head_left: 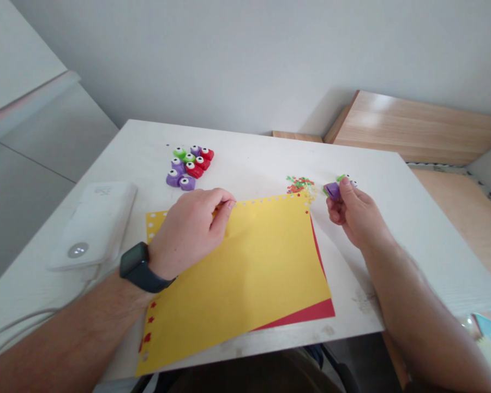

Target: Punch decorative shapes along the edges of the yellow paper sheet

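Your right hand [354,213] pinches a purple punch [333,189] just past the yellow sheet's [249,273] far right corner.

Your fingers hide much of the punch, and a green bit behind it is hard to make out. Your left hand [194,226] curls at the sheet's holed top edge; you can't tell whether it grips or just presses. A red sheet [311,311] lies underneath, confetti [299,184] near the punch, more punches [189,166] on the table [413,229].

Red paper sheet [311,314] mostly hidden under yellow paper sheet [249,273]; only its right and bottom margins show. Small purple plastic punch [332,190] half covered by the fingers [346,188] of the right hand [354,213]. Left hand [194,226] hides part of the yellow sheet's punched edge. Heap of paper bits [298,184]: shapes too small to tell.
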{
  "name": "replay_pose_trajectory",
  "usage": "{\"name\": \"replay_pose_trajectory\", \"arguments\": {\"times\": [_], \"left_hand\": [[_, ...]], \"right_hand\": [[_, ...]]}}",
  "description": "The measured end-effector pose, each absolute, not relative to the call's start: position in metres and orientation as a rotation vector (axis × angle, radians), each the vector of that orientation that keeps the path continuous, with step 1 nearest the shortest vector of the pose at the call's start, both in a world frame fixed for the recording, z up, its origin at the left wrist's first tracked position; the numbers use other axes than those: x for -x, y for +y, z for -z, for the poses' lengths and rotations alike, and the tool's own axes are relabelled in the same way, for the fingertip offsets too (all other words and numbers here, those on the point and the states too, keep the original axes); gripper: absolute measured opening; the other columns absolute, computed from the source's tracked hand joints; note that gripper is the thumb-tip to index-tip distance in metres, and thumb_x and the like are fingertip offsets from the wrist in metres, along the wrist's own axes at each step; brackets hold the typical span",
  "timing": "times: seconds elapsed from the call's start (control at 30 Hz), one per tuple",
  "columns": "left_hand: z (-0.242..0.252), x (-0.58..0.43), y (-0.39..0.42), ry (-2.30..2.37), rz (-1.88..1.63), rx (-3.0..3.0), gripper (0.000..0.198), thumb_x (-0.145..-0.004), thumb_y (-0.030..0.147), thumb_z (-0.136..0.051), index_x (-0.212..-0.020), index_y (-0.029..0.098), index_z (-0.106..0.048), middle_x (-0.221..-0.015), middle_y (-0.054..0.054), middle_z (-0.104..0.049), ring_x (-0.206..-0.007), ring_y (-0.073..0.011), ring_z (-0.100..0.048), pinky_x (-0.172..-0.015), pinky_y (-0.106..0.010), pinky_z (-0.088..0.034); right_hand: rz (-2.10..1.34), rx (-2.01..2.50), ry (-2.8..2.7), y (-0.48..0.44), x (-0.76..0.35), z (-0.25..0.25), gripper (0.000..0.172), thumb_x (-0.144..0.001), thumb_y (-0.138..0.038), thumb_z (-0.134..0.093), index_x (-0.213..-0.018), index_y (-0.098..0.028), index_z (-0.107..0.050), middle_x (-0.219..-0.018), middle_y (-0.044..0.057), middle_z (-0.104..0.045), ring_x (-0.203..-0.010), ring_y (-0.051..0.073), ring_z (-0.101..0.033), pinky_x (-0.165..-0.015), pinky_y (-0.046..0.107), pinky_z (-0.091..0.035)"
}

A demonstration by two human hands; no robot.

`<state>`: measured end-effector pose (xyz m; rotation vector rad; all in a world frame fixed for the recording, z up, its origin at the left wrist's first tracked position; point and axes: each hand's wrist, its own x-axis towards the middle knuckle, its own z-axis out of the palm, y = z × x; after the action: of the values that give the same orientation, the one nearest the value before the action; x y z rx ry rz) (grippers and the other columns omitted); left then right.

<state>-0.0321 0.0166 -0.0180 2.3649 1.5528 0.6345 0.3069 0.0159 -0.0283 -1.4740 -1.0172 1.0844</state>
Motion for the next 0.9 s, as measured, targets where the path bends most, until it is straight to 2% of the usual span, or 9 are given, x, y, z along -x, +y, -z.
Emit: {"name": "replay_pose_trajectory", "arguments": {"times": [0.17, 0.37, 0.5, 0.7, 0.9], "left_hand": [[0.018, 0.030, 0.017, 1.550, -0.637, -2.368, 0.023, -0.105, 0.034, -0.049, -0.103, 0.023, -0.069, -0.097, -0.004, -0.077, -0.091, -0.0253, -0.069, -0.082, -0.038, -0.046], [0.018, 0.030, 0.018, 1.548, -0.647, -2.374, 0.023, -0.106, 0.034, -0.049, -0.102, 0.022, -0.069, -0.097, -0.004, -0.077, -0.091, -0.0258, -0.069, -0.082, -0.039, -0.046], [0.017, 0.030, 0.017, 1.546, -0.644, -2.375, 0.024, -0.105, 0.034, -0.049, -0.103, 0.023, -0.069, -0.098, -0.005, -0.077, -0.091, -0.0262, -0.069, -0.082, -0.039, -0.046], [0.016, 0.030, 0.017, 1.559, -0.639, -2.372, 0.024, -0.105, 0.035, -0.049, -0.104, 0.022, -0.070, -0.096, -0.005, -0.077, -0.089, -0.0263, -0.069, -0.080, -0.038, -0.047], [0.017, 0.029, 0.017, 1.561, -0.636, -2.372, 0.025, -0.105, 0.035, -0.048, -0.104, 0.023, -0.070, -0.098, -0.005, -0.077, -0.091, -0.0264, -0.070, -0.082, -0.039, -0.047]], "right_hand": [[-0.673, 1.625, -1.242, 0.020, -0.314, 0.042, 0.050, -0.089, -0.072, -0.069, -0.096, -0.023, -0.068, -0.070, 0.000, -0.064, -0.054, 0.012, -0.051, -0.046, 0.024, -0.037], [-0.445, 1.721, -1.422, 0.022, -0.321, 0.046, 0.046, -0.092, -0.064, -0.068, -0.111, -0.022, -0.068, -0.080, 0.002, -0.071, -0.060, 0.015, -0.056, -0.054, 0.027, -0.046], [-0.317, 1.705, -1.560, 0.020, -0.319, 0.046, 0.039, -0.093, -0.051, -0.071, -0.119, -0.022, -0.069, -0.094, 0.005, -0.076, -0.073, 0.018, -0.066, -0.064, 0.032, -0.053], [-0.148, 1.717, -1.667, 0.018, -0.318, 0.042, 0.034, -0.091, -0.039, -0.072, -0.121, -0.023, -0.070, -0.106, 0.009, -0.078, -0.082, 0.022, -0.070, -0.071, 0.037, -0.057], [-0.187, 1.725, -1.658, 0.017, -0.318, 0.041, 0.033, -0.089, -0.039, -0.075, -0.117, -0.023, -0.071, -0.102, 0.007, -0.079, -0.079, 0.022, -0.070, -0.070, 0.037, -0.057]]}}
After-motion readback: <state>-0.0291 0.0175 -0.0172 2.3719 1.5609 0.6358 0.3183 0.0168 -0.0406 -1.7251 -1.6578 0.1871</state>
